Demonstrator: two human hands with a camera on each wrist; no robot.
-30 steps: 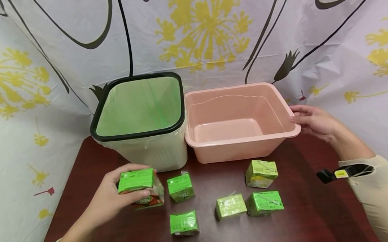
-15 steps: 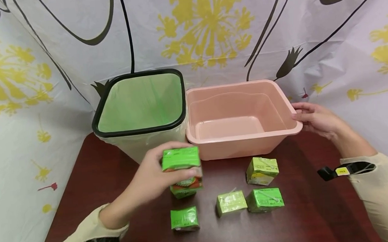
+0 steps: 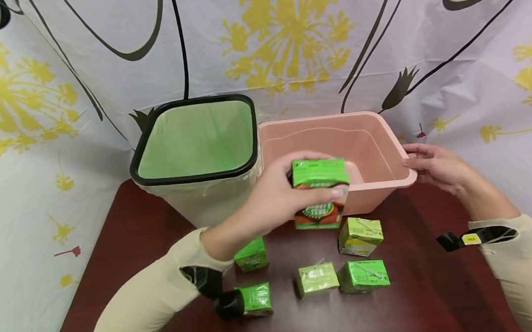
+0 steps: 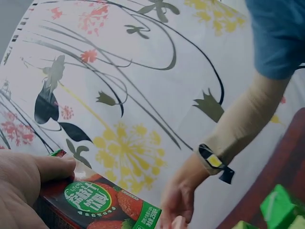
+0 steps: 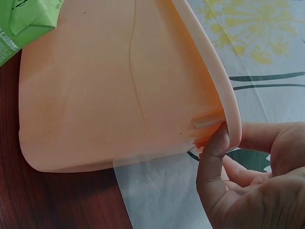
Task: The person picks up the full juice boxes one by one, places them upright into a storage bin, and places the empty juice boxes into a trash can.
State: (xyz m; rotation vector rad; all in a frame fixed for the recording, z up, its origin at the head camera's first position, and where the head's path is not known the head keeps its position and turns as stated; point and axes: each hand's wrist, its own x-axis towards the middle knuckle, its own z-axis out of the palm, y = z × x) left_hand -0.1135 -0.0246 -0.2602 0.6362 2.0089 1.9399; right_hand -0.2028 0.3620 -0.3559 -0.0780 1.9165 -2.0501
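Note:
A green-topped juice box [image 3: 321,196] with a strawberry picture is gripped by my left hand [image 3: 280,190], thumb across its front. It overlaps the front rim of the pink basin [image 3: 304,129] in the head view. In the left wrist view the juice box [image 4: 95,202] shows its dark printed side and red strawberries. My right hand [image 3: 437,168] pinches the basin's right rim. The right wrist view shows the thumb of that hand [image 5: 248,181] on the rim [image 5: 233,112], with fingers behind it. A green corner of the juice box [image 5: 28,24] appears at that view's upper left.
Left of the basin stands a pale bin [image 3: 201,203] with a black rim and a liner. Several small cartons are on the dark red table [image 3: 418,278]: a yellow one [image 3: 360,237], a yellow-green one [image 3: 317,279] and green ones [image 3: 364,275]. A patterned curtain [image 3: 296,46] hangs behind.
My left hand has carried the juice box rightward and up, from in front of the bin to the basin's front rim. My right hand stays at the basin rim.

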